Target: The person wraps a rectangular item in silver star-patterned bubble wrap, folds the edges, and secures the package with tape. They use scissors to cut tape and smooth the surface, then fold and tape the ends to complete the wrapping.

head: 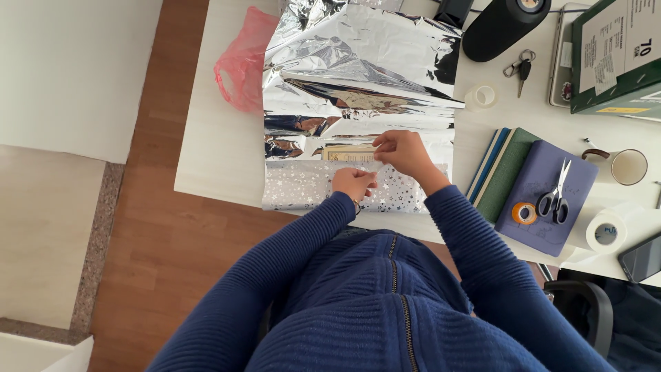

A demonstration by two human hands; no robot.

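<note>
My left hand presses flat, fingers loose, on the folded near flap of silver wrapping paper, star-printed side up. My right hand pinches the flap's edge just beyond it, over a tan book half covered by the fold. The sheet spreads far across the bench. To the right, scissors and an orange tape roll lie on a blue notebook.

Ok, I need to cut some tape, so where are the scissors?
In the head view, the scissors lie right of the hands, on the purple notebook, beside the orange tape roll.
</note>
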